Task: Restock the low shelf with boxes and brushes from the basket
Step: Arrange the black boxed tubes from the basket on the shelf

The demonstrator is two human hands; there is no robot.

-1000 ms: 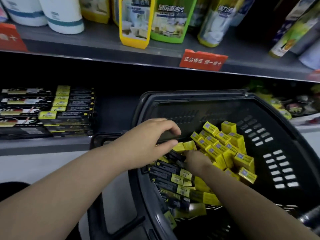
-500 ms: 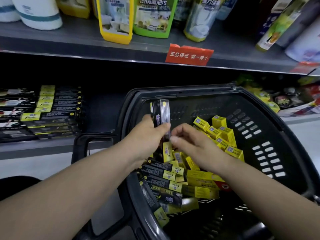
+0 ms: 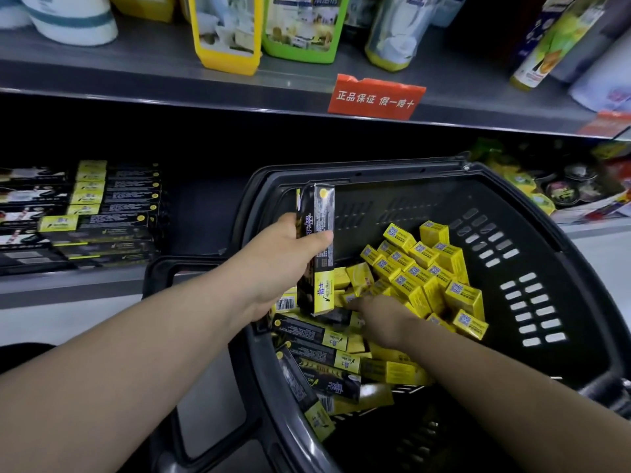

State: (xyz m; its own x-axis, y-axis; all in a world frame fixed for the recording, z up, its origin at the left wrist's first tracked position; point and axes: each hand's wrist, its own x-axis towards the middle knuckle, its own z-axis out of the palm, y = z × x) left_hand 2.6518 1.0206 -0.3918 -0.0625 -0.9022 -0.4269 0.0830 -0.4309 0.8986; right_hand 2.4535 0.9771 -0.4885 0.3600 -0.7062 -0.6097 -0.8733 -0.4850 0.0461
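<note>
Black plastic basket (image 3: 341, 172) sits in front of the low shelf (image 3: 68, 285), far rim close up by the shelf edge. Left hand (image 3: 280, 268) holds a long black box (image 3: 316, 240) upright over the basket's left side. Thumb lies across the face turned to the camera, other fingers go behind, clamped on the box approx at its middle. Box has a yellow panel at its bottom end & a small yellow dot near the top; bottom end hangs just above the pile.

Right hand (image 3: 382, 315) is down in the basket, back of hand up, fingers pushed in among the stock near the foot of the held box. Fingertips are buried, so can't tell if they pinch anything or lie spread.

Small yellow boxes (image 3: 430, 268) w/ QR-type labels are heaped in the basket's mid & right part, just beside the right hand. More long boxes (image 3: 317, 339), blk w/ yellow ends, lie flat along the near-left wall, btwn the two forearms.

On the low shelf, far left, stacked boxes (image 3: 109, 213) of the same blk/yellow kind lie in layers, well apart from the held one. Upper shelf (image 3: 136, 80) carries a yellow pack (image 3: 225, 35), a green pack (image 3: 300, 29) & a red tag (image 3: 375, 97) on its front edge.
</note>
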